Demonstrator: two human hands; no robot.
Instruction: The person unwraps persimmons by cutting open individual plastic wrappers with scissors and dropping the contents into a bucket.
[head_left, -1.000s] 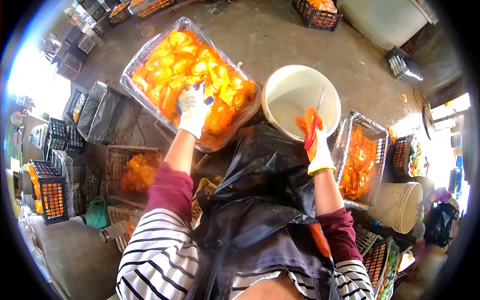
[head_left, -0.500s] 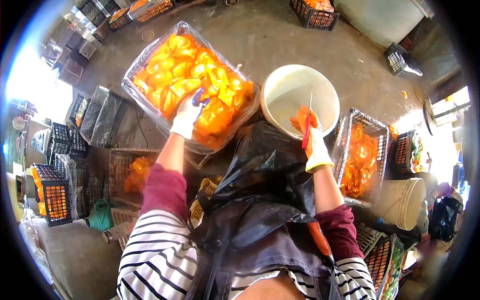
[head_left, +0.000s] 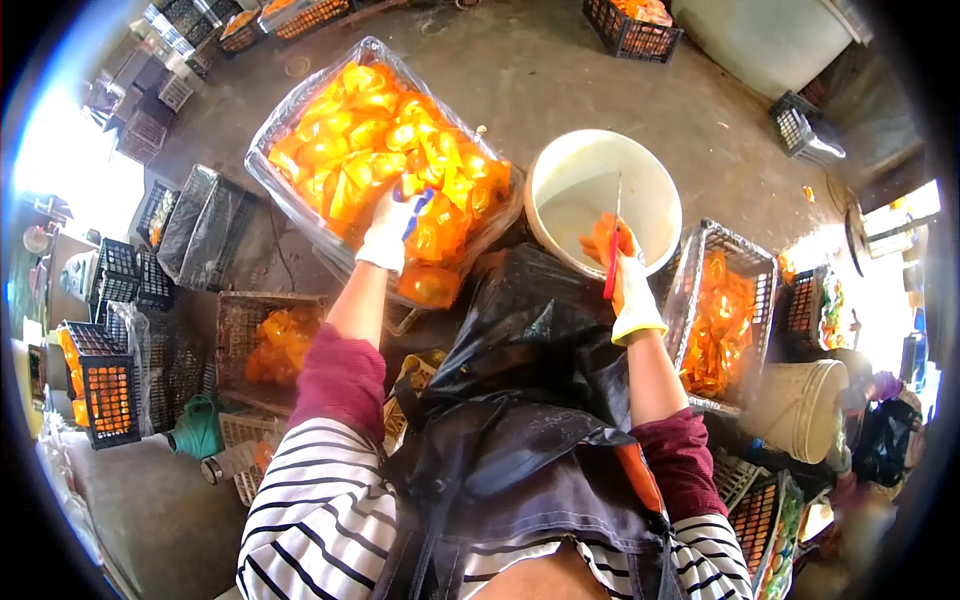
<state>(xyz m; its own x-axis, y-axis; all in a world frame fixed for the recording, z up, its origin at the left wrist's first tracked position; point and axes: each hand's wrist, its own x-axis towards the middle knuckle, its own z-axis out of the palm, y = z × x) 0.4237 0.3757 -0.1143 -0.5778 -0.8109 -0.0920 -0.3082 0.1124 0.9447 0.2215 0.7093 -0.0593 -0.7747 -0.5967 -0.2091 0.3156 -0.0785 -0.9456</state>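
Orange film packets [head_left: 365, 130] fill a plastic-lined crate [head_left: 285, 205] at the upper left. My left hand [head_left: 392, 228], in a white and blue glove, is closed around an orange packet [head_left: 432, 284] at the crate's near edge; part of its grip is hidden. My right hand [head_left: 622, 270], in an orange and white glove with a yellow cuff, holds red-handled scissors [head_left: 612, 262], blades pointing up. It is over the near rim of a white bucket [head_left: 585, 190].
Right of the bucket stands a lined crate [head_left: 765, 300] with orange film pieces. Another crate [head_left: 232, 345] holds orange packets at lower left, near a green watering can [head_left: 197, 428]. Cream buckets [head_left: 800, 410] lie at the right. A person [head_left: 890, 430] is at the far right edge.
My left hand dipped towards me, then moved slightly right, and an orange packet now hangs at the crate's near edge. My right hand with the scissors has shifted slightly left.
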